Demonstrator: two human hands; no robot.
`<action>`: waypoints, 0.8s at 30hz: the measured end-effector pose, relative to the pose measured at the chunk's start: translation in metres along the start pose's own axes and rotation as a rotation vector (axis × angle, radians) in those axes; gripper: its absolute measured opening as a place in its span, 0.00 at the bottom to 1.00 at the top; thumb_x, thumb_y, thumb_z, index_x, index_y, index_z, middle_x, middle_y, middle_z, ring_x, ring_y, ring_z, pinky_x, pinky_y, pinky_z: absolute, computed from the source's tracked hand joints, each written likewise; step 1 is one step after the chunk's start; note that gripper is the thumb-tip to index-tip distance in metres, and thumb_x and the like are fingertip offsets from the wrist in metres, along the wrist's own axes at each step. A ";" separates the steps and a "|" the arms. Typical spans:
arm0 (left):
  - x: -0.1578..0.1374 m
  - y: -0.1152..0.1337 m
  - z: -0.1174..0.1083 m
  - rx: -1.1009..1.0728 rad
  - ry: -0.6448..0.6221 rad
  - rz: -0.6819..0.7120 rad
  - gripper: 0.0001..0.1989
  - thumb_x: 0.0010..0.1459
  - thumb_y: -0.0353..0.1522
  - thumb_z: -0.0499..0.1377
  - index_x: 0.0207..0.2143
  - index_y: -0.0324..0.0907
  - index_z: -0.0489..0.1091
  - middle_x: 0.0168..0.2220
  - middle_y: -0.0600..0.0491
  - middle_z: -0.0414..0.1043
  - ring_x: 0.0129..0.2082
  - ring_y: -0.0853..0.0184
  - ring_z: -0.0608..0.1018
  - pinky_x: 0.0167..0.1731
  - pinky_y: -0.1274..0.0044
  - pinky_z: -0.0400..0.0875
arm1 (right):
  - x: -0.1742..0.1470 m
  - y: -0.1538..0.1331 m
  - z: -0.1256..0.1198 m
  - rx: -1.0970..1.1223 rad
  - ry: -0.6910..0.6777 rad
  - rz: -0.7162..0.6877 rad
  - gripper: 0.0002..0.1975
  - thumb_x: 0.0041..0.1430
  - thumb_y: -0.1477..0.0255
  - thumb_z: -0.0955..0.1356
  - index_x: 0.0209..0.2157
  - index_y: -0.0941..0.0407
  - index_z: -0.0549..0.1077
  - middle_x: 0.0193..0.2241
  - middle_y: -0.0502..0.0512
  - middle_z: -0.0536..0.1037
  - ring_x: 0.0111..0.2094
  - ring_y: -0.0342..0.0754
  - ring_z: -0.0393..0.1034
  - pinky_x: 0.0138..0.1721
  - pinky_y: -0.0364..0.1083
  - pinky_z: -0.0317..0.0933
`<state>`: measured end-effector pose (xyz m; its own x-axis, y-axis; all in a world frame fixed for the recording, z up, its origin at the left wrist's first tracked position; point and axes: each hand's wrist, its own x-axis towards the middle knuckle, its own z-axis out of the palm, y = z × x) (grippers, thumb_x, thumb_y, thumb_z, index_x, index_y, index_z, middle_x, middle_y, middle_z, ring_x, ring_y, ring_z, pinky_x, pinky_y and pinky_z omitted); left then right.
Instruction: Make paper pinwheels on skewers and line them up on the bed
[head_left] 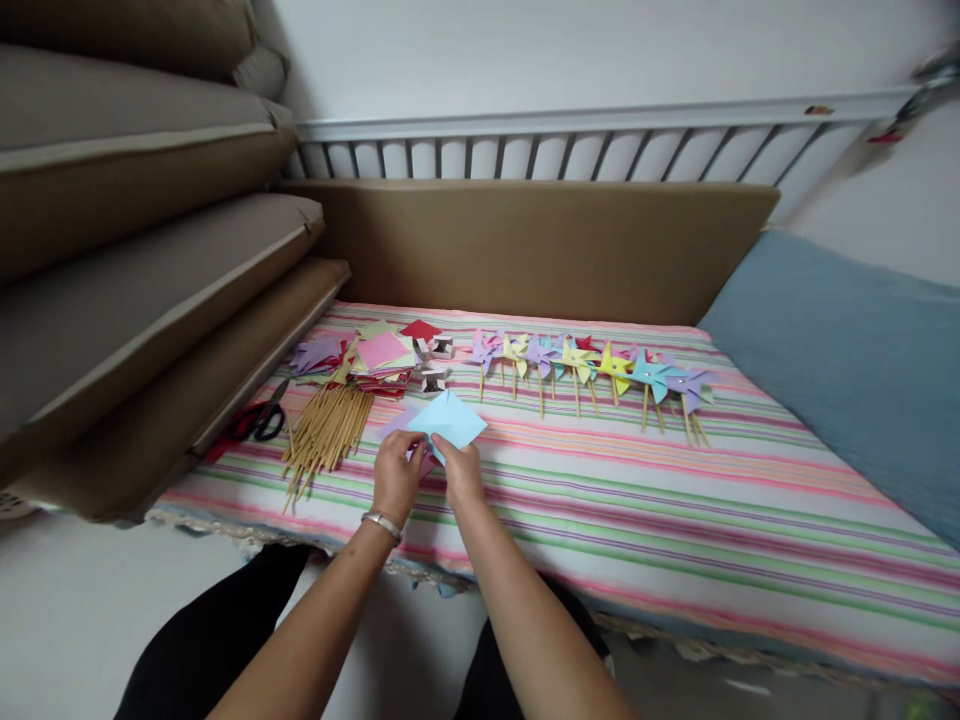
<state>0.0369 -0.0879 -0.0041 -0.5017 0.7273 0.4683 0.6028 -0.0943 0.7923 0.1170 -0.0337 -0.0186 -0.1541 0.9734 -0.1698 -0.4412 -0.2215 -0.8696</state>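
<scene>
A light blue paper square [452,418] is held over the striped cloth by both hands. My left hand [395,473] pinches its near left corner. My right hand [459,468] grips the near edge, thumb lying on top of the sheet. Under and beside the blue sheet, purple paper [396,424] shows in part. Left of my hands lies a bundle of thin wooden sticks [327,432]. Behind it are stacks of coloured paper squares [381,350]. Two small open boxes [434,380] stand just beyond the blue sheet; their contents are too small to tell.
Finished pinwheels on sticks [577,362] lie in a row at the right. Dark-handled scissors [262,415] rest at the left edge. Large brown padded panels [150,240] are stacked at the left. A brown board [525,250] leans against a white slatted rail [480,128].
</scene>
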 end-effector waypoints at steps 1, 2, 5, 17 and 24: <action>0.000 0.000 0.003 0.000 0.006 -0.008 0.05 0.49 0.28 0.59 0.30 0.43 0.74 0.27 0.50 0.71 0.30 0.64 0.72 0.36 0.71 0.65 | 0.000 0.001 0.000 -0.003 -0.004 -0.003 0.12 0.37 0.72 0.72 0.29 0.59 0.75 0.25 0.51 0.78 0.26 0.46 0.71 0.28 0.43 0.64; 0.001 -0.001 0.005 0.003 0.015 -0.015 0.05 0.48 0.28 0.59 0.29 0.43 0.74 0.26 0.51 0.71 0.29 0.64 0.72 0.35 0.72 0.65 | 0.001 0.002 -0.001 -0.007 -0.008 -0.005 0.12 0.37 0.71 0.72 0.29 0.59 0.75 0.25 0.51 0.78 0.26 0.46 0.71 0.28 0.43 0.64; 0.001 -0.006 0.006 0.014 0.030 -0.020 0.04 0.49 0.29 0.59 0.28 0.42 0.74 0.26 0.50 0.72 0.29 0.64 0.72 0.34 0.72 0.65 | 0.004 0.004 -0.004 -0.020 -0.019 -0.007 0.13 0.36 0.71 0.72 0.29 0.60 0.75 0.25 0.51 0.78 0.27 0.46 0.71 0.28 0.44 0.65; 0.003 -0.006 -0.002 0.119 -0.042 0.096 0.06 0.51 0.27 0.56 0.28 0.42 0.72 0.27 0.50 0.71 0.30 0.64 0.72 0.34 0.73 0.65 | 0.002 -0.001 -0.003 -0.104 -0.059 -0.045 0.11 0.36 0.70 0.72 0.26 0.59 0.75 0.21 0.49 0.77 0.25 0.47 0.70 0.28 0.44 0.65; 0.003 -0.007 -0.004 0.206 -0.065 0.148 0.06 0.50 0.26 0.54 0.26 0.42 0.71 0.25 0.50 0.69 0.27 0.65 0.71 0.31 0.74 0.64 | 0.003 -0.002 -0.005 -0.192 -0.076 -0.084 0.10 0.37 0.71 0.72 0.26 0.59 0.76 0.22 0.48 0.77 0.26 0.46 0.70 0.31 0.43 0.63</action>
<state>0.0290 -0.0872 -0.0063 -0.3618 0.7587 0.5418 0.7837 -0.0672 0.6175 0.1220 -0.0302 -0.0196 -0.1929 0.9791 -0.0637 -0.2803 -0.1172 -0.9527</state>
